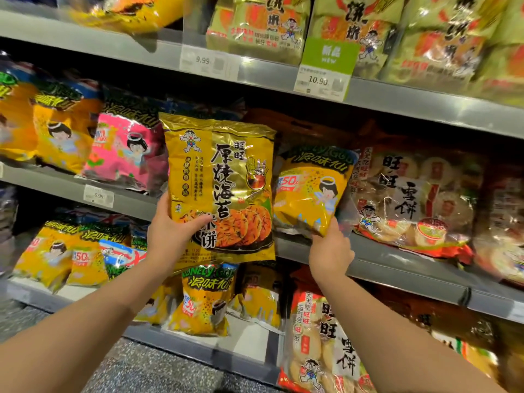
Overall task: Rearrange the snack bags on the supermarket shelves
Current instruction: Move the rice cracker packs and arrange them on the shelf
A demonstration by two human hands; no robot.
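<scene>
My left hand point(170, 235) grips the lower left corner of a large gold seaweed rice-cracker bag point(224, 177), holding it upright in front of the middle shelf. To its right, my right hand point(330, 251) pinches the bottom corner of a smaller yellow snack bag point(312, 191) that leans over the middle shelf's edge point(397, 268). The two bags sit side by side, almost touching.
Yellow and pink snack bags point(124, 154) fill the middle shelf on the left, clear rice-cracker packs point(411, 199) on the right. The top shelf holds green-gold packs point(255, 26) above price tags point(323, 80). More yellow bags point(204, 302) stand on the bottom shelf.
</scene>
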